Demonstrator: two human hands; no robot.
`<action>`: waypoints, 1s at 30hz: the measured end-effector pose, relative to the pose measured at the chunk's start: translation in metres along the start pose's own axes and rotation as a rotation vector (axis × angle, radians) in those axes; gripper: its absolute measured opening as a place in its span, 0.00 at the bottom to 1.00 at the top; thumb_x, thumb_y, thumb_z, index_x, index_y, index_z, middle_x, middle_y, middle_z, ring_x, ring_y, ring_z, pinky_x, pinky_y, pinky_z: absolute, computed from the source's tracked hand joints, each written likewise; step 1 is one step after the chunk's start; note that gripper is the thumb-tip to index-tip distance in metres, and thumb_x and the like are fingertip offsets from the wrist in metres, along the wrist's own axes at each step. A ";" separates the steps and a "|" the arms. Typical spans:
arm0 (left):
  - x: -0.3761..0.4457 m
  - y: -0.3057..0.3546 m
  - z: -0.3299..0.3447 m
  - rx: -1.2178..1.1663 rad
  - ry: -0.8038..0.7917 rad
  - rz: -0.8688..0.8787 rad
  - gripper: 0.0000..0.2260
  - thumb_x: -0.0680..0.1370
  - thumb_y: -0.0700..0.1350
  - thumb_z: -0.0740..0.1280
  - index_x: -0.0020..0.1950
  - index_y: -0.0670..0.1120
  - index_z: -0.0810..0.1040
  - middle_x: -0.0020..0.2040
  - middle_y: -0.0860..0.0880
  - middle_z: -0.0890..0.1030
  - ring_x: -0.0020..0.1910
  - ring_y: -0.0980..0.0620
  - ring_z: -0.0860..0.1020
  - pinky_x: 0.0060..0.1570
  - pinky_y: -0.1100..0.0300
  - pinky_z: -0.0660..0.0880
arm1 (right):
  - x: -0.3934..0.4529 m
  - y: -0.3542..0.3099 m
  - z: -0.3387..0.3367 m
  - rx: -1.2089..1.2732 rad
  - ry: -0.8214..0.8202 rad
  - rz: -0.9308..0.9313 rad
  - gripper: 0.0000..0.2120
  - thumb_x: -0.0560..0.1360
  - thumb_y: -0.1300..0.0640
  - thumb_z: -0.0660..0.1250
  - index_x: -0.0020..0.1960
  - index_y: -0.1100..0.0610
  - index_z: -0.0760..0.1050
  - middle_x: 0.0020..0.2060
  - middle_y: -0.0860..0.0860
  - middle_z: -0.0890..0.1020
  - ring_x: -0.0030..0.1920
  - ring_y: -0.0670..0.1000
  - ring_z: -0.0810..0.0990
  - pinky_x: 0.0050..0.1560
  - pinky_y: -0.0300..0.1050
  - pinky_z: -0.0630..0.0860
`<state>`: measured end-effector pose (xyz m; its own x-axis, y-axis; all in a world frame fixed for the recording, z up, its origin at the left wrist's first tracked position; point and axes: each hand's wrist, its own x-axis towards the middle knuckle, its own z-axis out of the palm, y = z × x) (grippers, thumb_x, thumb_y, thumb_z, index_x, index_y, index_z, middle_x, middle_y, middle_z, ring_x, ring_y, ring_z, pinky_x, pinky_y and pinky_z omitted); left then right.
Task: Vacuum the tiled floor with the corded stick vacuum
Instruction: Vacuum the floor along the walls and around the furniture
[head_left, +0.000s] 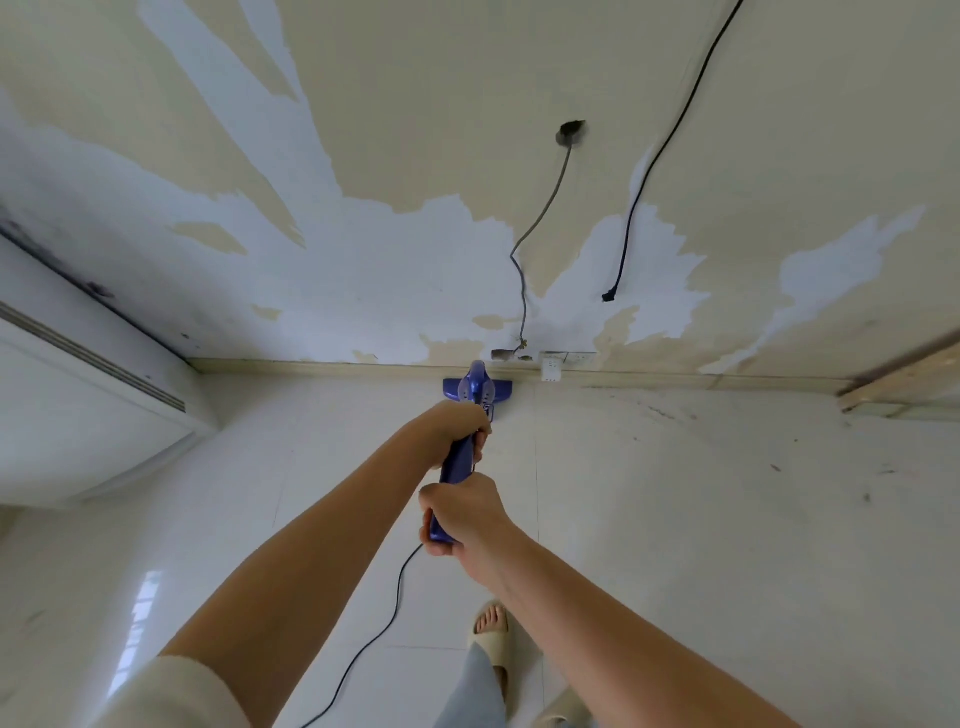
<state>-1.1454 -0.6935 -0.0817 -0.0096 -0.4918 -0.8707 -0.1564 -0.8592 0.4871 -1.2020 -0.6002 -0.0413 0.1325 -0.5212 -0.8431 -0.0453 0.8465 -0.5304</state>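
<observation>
1. Left hand (457, 423) is gripping the blue stick vacuum (457, 457) mid-handle; right hand (462, 512) is clasping the handle end.
2. Vacuum head (475, 389) is sitting on the tiled floor (701, 519), against the baseboard (311, 366).
3. Black cord (384, 623) is trailing back along the floor.

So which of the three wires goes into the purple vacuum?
The black cord trailing over the floor tiles; it runs up to the handle end at the right hand. The grey wire and other black cable hang on the wall.
</observation>
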 end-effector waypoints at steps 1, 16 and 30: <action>0.001 -0.001 0.002 -0.033 -0.008 -0.007 0.08 0.77 0.33 0.59 0.40 0.42 0.68 0.25 0.47 0.68 0.25 0.55 0.65 0.24 0.65 0.68 | -0.001 -0.001 -0.003 -0.013 0.011 0.001 0.06 0.70 0.70 0.58 0.42 0.60 0.68 0.29 0.54 0.71 0.24 0.49 0.72 0.22 0.36 0.66; -0.021 -0.023 0.192 0.006 -0.093 -0.006 0.06 0.73 0.33 0.61 0.37 0.40 0.69 0.30 0.44 0.73 0.30 0.51 0.71 0.48 0.58 0.73 | -0.065 0.055 -0.183 -0.112 0.200 -0.061 0.07 0.70 0.71 0.60 0.45 0.62 0.68 0.28 0.55 0.71 0.22 0.48 0.69 0.19 0.34 0.62; -0.062 -0.042 0.406 0.057 -0.173 0.006 0.10 0.75 0.34 0.61 0.34 0.41 0.70 0.27 0.46 0.73 0.29 0.51 0.71 0.39 0.60 0.73 | -0.130 0.122 -0.375 -0.019 0.247 -0.091 0.07 0.69 0.72 0.58 0.40 0.61 0.67 0.27 0.56 0.69 0.20 0.48 0.68 0.19 0.35 0.59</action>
<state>-1.5396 -0.5701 -0.0763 -0.1801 -0.4613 -0.8688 -0.2111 -0.8445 0.4922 -1.5956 -0.4701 -0.0292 -0.1089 -0.6074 -0.7869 -0.0629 0.7943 -0.6043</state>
